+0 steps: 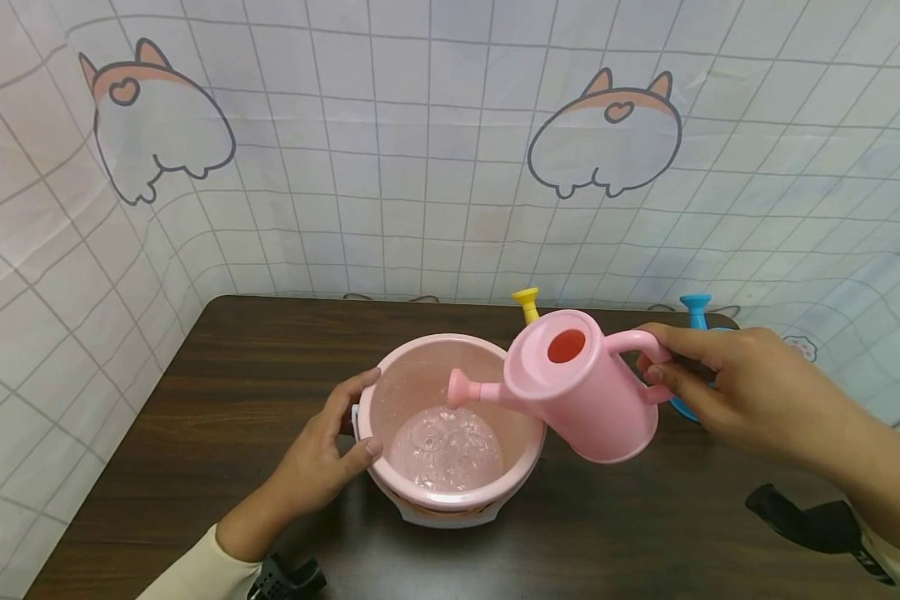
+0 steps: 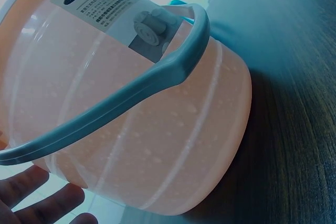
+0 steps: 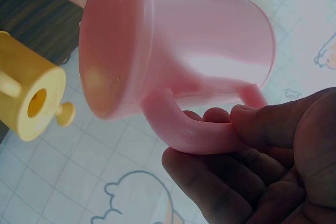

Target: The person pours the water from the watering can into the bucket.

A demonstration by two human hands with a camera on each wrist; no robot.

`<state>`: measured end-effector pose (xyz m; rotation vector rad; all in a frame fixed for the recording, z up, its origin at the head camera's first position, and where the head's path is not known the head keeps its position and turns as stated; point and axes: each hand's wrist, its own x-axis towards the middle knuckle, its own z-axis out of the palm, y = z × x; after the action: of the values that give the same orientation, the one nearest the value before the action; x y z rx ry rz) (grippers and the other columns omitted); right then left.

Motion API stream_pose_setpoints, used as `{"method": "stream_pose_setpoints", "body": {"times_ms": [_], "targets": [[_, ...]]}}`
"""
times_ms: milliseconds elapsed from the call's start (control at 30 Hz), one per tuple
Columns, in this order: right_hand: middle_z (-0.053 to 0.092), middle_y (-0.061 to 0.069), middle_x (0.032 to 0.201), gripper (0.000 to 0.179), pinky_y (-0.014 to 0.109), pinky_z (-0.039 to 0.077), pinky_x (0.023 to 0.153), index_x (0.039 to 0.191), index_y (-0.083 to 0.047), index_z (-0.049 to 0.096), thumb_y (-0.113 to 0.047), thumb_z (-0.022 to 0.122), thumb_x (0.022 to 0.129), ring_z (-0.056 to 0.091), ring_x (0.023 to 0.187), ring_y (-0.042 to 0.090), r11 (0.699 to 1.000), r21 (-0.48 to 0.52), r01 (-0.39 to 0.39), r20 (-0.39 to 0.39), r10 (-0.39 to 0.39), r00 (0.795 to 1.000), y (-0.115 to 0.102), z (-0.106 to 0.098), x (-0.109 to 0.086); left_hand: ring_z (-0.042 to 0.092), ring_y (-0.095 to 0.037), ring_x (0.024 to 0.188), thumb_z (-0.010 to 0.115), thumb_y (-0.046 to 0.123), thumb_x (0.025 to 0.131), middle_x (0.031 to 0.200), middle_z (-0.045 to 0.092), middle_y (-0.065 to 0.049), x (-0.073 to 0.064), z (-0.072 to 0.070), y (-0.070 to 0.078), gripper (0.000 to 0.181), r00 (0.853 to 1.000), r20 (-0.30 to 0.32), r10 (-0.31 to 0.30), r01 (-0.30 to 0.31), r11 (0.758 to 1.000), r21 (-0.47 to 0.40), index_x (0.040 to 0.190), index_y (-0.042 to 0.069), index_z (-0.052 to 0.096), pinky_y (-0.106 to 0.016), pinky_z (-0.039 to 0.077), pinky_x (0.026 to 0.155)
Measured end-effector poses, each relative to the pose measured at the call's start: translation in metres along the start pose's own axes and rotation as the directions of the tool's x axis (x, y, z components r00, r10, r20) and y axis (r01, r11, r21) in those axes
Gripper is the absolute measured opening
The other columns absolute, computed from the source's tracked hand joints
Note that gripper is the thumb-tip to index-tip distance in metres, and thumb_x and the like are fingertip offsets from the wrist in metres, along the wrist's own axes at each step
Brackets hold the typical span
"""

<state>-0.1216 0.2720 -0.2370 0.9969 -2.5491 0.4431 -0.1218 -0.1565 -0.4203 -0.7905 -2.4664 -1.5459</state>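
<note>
My right hand (image 1: pixel 735 383) grips the handle of a pink watering can (image 3: pixel 205 40). The can is tilted, its spout (image 1: pixel 465 389) reaching over the mouth of a pale pink bucket (image 1: pixel 450 504). Rippled water (image 1: pixel 446 450) covers the bucket's bottom. At the bucket's left side, my left hand (image 1: pixel 318 458) holds the rim, with thumb and a finger on it. Several of its fingertips (image 2: pixel 58 203) show beside the outer wall in the left wrist view, near the grey-blue bail handle (image 2: pixel 121 100).
A yellow watering can (image 3: pixel 31 87) stands behind the pink one, mostly hidden in the head view. Farther right is a blue watering can (image 1: pixel 696 310), partly behind my right hand. The dark wooden table (image 1: pixel 255 367) backs onto a gridded curtain (image 1: pixel 420 167) with cartoon animals.
</note>
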Motion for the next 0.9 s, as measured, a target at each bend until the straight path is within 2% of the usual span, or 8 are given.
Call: {"method": "stream_pose_setpoints", "body": {"times_ms": [167, 300, 533, 633, 900], "targets": [[0.067, -0.013, 0.085, 0.048, 0.015, 0.039, 0.051, 0.122, -0.016, 0.074, 0.002, 0.082, 0.079, 0.045, 0.06, -0.001, 1.0, 0.005, 0.002, -0.004, -0.002, 1.0, -0.0016, -0.0001, -0.0011, 0.064, -0.017, 0.095, 0.063, 0.043, 0.098, 0.127, 0.06, -0.008, -0.0005, -0.0003, 0.0001, 0.07, 1.0, 0.004, -0.003, 0.003, 1.0, 0.0, 0.159, 0.025, 0.032, -0.042, 0.051, 0.085], [0.063, -0.016, 0.08, 0.047, 0.016, 0.039, 0.052, 0.122, -0.019, 0.074, 0.001, 0.082, 0.079, 0.046, 0.061, 0.0, 1.0, -0.002, 0.0, -0.008, 0.0, 1.0, -0.0026, -0.0001, -0.0021, 0.064, -0.017, 0.095, 0.063, 0.044, 0.098, 0.126, 0.06, -0.009, -0.001, -0.0004, -0.0002, 0.07, 1.0, 0.004, 0.004, -0.003, 1.0, -0.004, 0.159, 0.025, 0.032, -0.042, 0.052, 0.085], [0.063, -0.022, 0.078, 0.049, 0.015, 0.044, 0.061, 0.122, -0.021, 0.074, 0.001, 0.082, 0.079, 0.054, 0.069, 0.004, 1.0, -0.024, -0.01, -0.004, 0.01, 1.0, -0.0041, 0.0007, -0.0039, 0.064, -0.017, 0.094, 0.063, 0.044, 0.099, 0.125, 0.061, -0.009, -0.0022, -0.0005, -0.0006, 0.07, 1.0, 0.004, 0.013, -0.013, 1.0, -0.004, 0.159, 0.024, 0.032, -0.04, 0.052, 0.084], [0.063, -0.022, 0.077, 0.049, 0.016, 0.044, 0.059, 0.123, -0.022, 0.074, 0.0, 0.082, 0.08, 0.055, 0.068, 0.004, 0.999, -0.029, -0.017, 0.004, 0.018, 1.0, -0.005, 0.0006, -0.0048, 0.064, -0.017, 0.094, 0.063, 0.044, 0.099, 0.125, 0.06, -0.009, -0.0023, -0.0005, -0.0004, 0.07, 1.0, 0.006, 0.016, -0.016, 1.0, -0.006, 0.159, 0.024, 0.032, -0.04, 0.052, 0.084], [0.059, -0.023, 0.073, 0.048, 0.016, 0.037, 0.051, 0.123, -0.018, 0.074, 0.001, 0.082, 0.079, 0.043, 0.056, -0.004, 1.0, 0.004, -0.011, 0.007, 0.011, 1.0, -0.007, -0.0013, -0.0059, 0.064, -0.017, 0.094, 0.065, 0.04, 0.098, 0.125, 0.061, -0.009, -0.0025, -0.0005, 0.0002, 0.07, 1.0, 0.006, 0.024, -0.023, 1.0, -0.012, 0.158, 0.024, 0.032, -0.04, 0.052, 0.085]]}}
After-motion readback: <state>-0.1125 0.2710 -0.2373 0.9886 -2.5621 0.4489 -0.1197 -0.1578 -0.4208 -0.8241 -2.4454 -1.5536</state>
